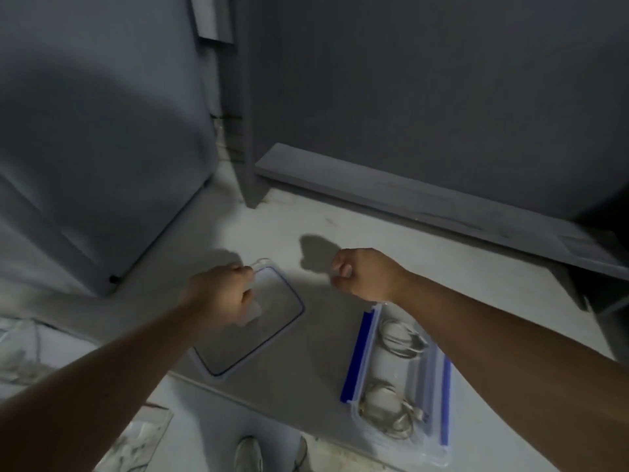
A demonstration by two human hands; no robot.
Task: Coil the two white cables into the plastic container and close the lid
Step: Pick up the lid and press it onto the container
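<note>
The clear plastic container (439,379) with blue side clips sits open on the pale floor at the lower right. Two coiled white cables lie inside it, one at the far end (401,338) and one at the near end (388,413). The clear lid (279,321) with a dark blue seal line lies flat to the container's left. My left hand (218,291) is curled over the lid's left edge, gripping it by a clear tab. My right hand (360,274) hovers as a closed fist above the container's far end; nothing is clearly in it.
A tall grey cabinet (102,165) stands at the left and a grey unit with a low ledge (408,199) runs along the back. Clear plastic items (20,352) lie at the lower left. A shoe (248,451) shows at the bottom edge.
</note>
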